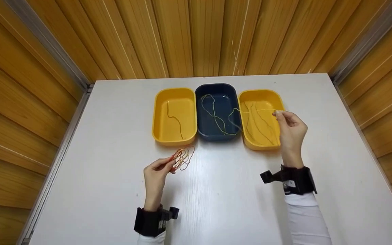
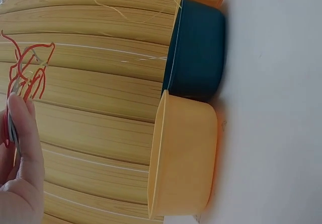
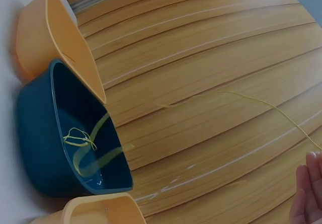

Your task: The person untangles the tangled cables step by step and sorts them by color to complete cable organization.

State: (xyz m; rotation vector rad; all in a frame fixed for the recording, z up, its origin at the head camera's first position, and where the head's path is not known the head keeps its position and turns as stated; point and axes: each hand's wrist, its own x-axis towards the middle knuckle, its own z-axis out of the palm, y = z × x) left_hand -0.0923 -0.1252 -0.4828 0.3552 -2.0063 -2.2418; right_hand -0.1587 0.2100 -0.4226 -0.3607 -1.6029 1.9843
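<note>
My right hand pinches one end of a yellow string above the right-hand yellow bin. That string runs leftward over the dark blue bin, partly blurred in the right wrist view. Inside the blue bin lies looped yellow string; whether it joins the pinched length I cannot tell. My left hand holds a tangled bundle of string, mostly red with some yellow and grey strands, between thumb and fingers, just in front of the left-hand yellow bin.
The three bins stand side by side toward the back of a white table. A thin dark string lies in the left bin, and several thin strands show in the right one. Wood-look panels enclose the back and sides.
</note>
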